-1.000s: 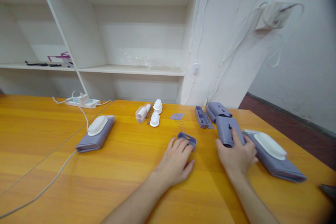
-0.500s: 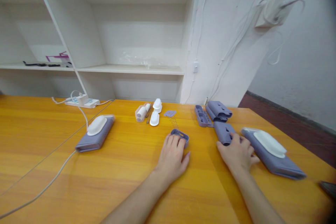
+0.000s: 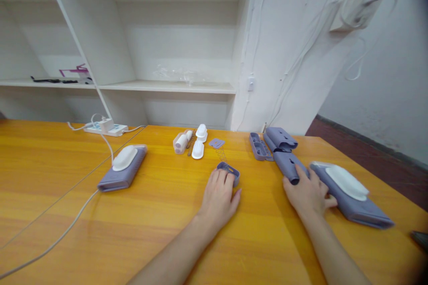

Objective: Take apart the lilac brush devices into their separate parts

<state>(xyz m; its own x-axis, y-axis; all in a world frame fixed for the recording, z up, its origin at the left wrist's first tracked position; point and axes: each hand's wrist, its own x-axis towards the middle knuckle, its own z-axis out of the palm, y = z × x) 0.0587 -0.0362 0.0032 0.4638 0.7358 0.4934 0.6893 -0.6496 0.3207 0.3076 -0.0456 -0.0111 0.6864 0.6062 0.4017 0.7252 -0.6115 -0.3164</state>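
My left hand [image 3: 219, 193] rests on the wooden table with its fingertips curled over the near rim of a small open purple plastic case [image 3: 236, 175]. A thin coiled spring [image 3: 221, 155] stretches from behind that case towards a flat purple plate [image 3: 216, 143]. To the right, my right hand [image 3: 306, 193] has thumb and fingers closed around the near end of a hollow purple plastic shell [image 3: 286, 162]. A similar purple shell [image 3: 281, 138] lies just behind it, beside a compartmented purple tray [image 3: 257, 146].
Purple devices with white oval tops, one at right [image 3: 351, 196] and one at left [image 3: 122, 168], lie on the table. White caps [image 3: 198, 149], a clear holder with white cylinders [image 3: 181, 141] and a power strip [image 3: 113, 130] sit towards the back. A cable [image 3: 63, 236] crosses the left side.
My right hand has shifted slightly right, and the near end of the shell under it has turned right with it. My left hand stays on the small case.
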